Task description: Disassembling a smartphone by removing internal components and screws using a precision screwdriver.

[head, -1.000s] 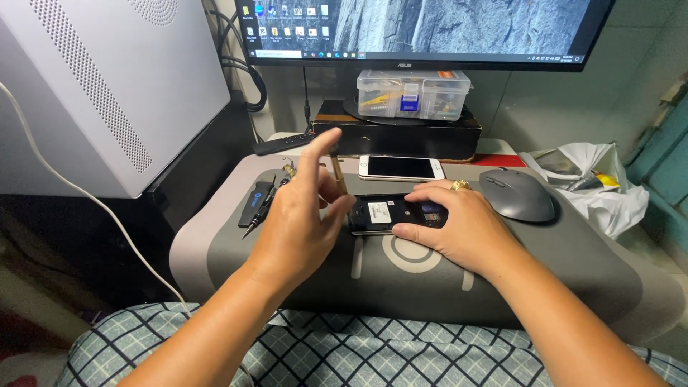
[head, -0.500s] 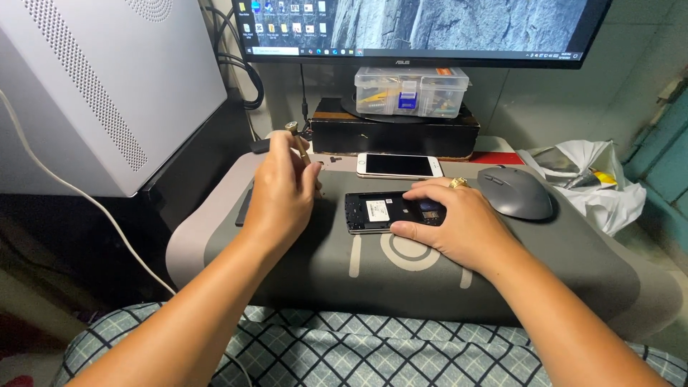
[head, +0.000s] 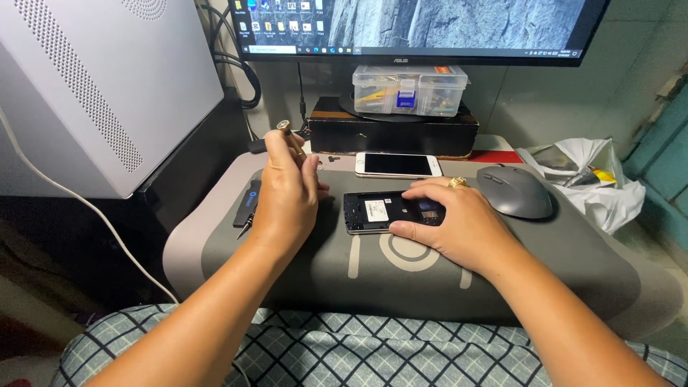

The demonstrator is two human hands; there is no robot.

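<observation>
**Opened phone pinned flat, small screwdriver gripped above the mat**

The left hand [head: 287, 193] is seen closed round a small screwdriver [head: 288, 133]; only the brass-coloured top of the handle shows, poking up past the fingers at approx. 12 o'clock from the knuckles. Tip is hidden by the hand, so it can't be told where it points. The hand is raised over the left part of the grey desk mat [head: 315, 272].

The right hand [head: 448, 226] is laid flat, fingers spread, on an opened black phone [head: 380, 211] w/ its back cover off and insides exposed. The phone's right end is covered by the fingers; a gold ring [head: 457, 183] is worn on one of them. The phone lies roughly mid-mat, at 3 o'clock from the left hand, just beside it but not touching.

At 12 o'clock from the opened phone, a white phone [head: 398, 165] is lying screen up, near but apart. A grey mouse [head: 516, 190] is at approx. 2 o'clock, just beside the right hand. Dark tools [head: 247, 208] are lying at 9 o'clock from the left hand, partly hidden by it. Behind, a clear parts box [head: 410, 89] is set on a black box [head: 394, 132] under the monitor [head: 423, 25]. A white plastic bag [head: 588, 179] is at far right.
</observation>
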